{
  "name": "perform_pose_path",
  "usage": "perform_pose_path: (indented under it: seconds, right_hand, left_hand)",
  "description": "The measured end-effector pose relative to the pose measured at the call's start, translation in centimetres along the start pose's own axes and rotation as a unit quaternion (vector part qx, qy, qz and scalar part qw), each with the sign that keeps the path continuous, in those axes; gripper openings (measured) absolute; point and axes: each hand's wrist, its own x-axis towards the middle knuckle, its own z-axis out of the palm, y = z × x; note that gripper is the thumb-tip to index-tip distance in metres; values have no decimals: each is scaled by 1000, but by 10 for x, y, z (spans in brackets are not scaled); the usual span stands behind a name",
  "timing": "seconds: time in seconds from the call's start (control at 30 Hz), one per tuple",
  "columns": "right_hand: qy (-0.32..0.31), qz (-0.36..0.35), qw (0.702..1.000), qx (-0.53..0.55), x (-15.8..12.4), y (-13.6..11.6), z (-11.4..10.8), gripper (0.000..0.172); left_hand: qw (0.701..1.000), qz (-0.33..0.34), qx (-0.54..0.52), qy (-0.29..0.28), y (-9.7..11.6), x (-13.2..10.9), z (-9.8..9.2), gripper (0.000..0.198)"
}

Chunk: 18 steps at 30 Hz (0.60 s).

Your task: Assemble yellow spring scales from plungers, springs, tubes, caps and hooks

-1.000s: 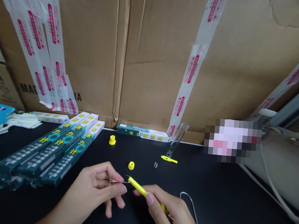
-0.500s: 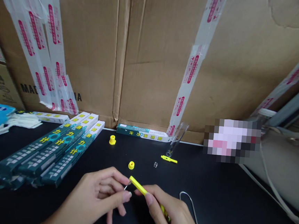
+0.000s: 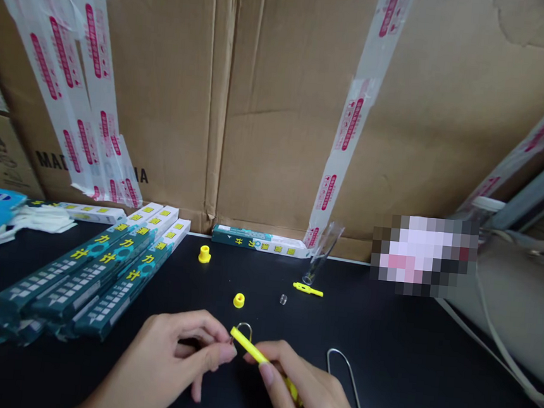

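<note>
Yellow plastic rod [image 3: 255, 353] sits gripped in your right hand [image 3: 306, 385], while your left hand [image 3: 168, 347] closes on its tip, where a small wire loop [image 3: 244, 330] rises. On the black table [image 3: 406, 355], a longer wire loop [image 3: 343, 381] lies just beside your right hand, and a yellow cap [image 3: 239, 301] lies near your left.

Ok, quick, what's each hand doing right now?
Left hand: closed, pinching a wire loop.
Right hand: closed, holding a yellow plastic rod.
</note>
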Motion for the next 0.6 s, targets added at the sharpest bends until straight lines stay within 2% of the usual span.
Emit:
perform_pose_path:
  seconds: [0.1, 0.2, 0.37, 0.6]
  right_hand:
    - [10, 12, 1000, 11, 0, 0, 0, 31]
    - [17, 18, 1000, 11, 0, 2, 1, 35]
    - [5, -5, 999, -53, -2, 12, 7, 39]
    - [-2, -24, 997, -77, -3, 14, 7, 40]
  left_hand:
    - [1000, -4, 10, -16, -1, -1, 0, 26]
    - [1000, -2, 9, -10, -3, -2, 0, 31]
    - [998, 5, 50, -40, 2, -3, 1, 34]
    - [994, 24, 97, -35, 2, -5, 3, 35]
